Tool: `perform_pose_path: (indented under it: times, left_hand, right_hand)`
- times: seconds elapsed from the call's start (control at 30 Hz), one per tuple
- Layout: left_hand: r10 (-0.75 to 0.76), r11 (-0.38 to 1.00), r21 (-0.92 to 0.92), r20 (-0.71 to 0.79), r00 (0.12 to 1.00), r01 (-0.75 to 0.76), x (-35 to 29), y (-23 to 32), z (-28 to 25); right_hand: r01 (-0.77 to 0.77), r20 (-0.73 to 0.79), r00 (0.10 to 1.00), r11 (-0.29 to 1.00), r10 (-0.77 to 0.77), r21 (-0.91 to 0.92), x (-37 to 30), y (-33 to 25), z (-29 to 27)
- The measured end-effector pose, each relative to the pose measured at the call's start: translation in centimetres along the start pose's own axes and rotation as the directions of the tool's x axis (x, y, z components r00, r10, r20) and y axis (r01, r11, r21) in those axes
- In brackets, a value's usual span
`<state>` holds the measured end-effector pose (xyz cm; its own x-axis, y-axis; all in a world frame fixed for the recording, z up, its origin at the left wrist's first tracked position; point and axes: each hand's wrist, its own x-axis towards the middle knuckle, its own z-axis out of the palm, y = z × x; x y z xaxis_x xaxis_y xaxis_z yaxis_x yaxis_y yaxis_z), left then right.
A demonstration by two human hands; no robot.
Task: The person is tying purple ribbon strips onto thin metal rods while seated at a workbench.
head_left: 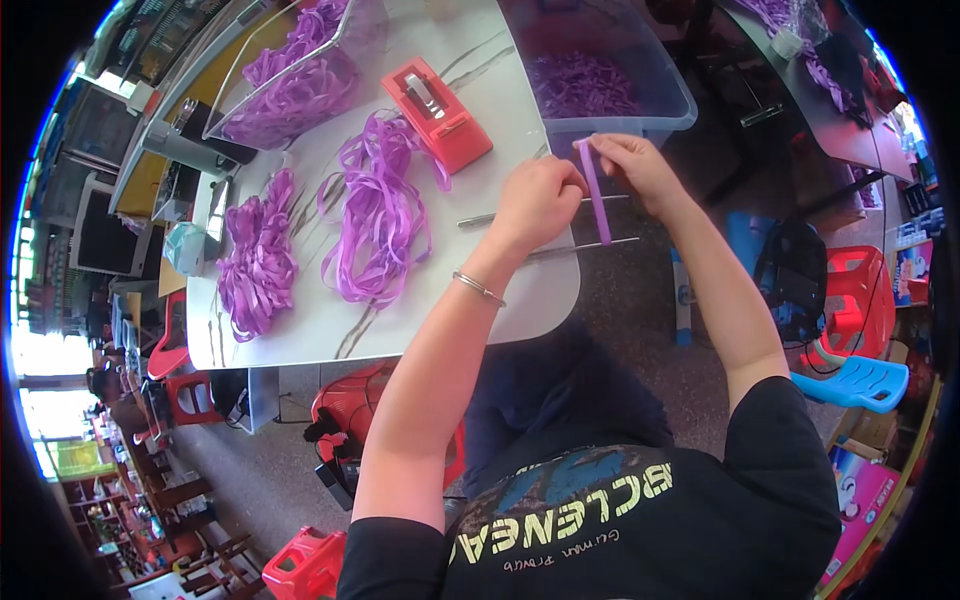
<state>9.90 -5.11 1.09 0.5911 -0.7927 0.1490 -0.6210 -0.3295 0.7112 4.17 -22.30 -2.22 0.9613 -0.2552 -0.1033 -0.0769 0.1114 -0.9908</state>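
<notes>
A narrow purple ribbon (598, 205) hangs in a short strip just past the table's right edge. The thumb and fingers of my right hand (640, 172) pinch it at its upper end. My left hand (540, 200) is closed beside the strip, fingertips curled close to it; what lies inside those fingers is hidden. Beneath my hands, two thin metal rods (482, 219) jut out over the table edge. A loose tangle of purple ribbon (375, 215) lies on the white table, left of my left hand. Farther left is a denser purple ribbon bundle (258, 255).
A red tape dispenser (440, 115) stands behind the tangle on the marbled table (330, 335). At the back left, a clear bin (290, 90) holds ribbon. A translucent tub (640, 122) with purple pieces sits beyond my hands. Red stools (855, 300) and a blue seat (860, 382) are at right.
</notes>
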Motion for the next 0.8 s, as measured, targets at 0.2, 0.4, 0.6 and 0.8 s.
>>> perform_pose_path:
  times: [0.2,0.4,0.6,0.8]
  left_hand:
    - [0.022,0.998,0.054,-0.007,1.000,-0.021,-0.1,-0.4,0.3]
    - [0.021,0.992,0.128,-0.008,1.000,-0.019,0.3,-0.3,0.5]
    - [-0.127,0.983,0.141,0.086,0.988,0.114,0.6,0.7,0.0]
    - [-0.137,0.986,0.115,0.120,0.983,0.123,0.5,0.7,-0.2]
  right_hand:
    - [-0.210,-0.087,0.974,0.977,0.211,0.026,-3.0,4.4,0.6]
    - [-0.168,-0.069,0.981,0.975,0.179,0.147,-9.4,6.8,2.2]
    - [-0.105,-0.149,0.974,0.919,0.172,0.379,-11.6,4.2,4.1]
    - [-0.185,-0.124,0.958,0.887,0.259,0.423,-11.8,2.6,4.7]
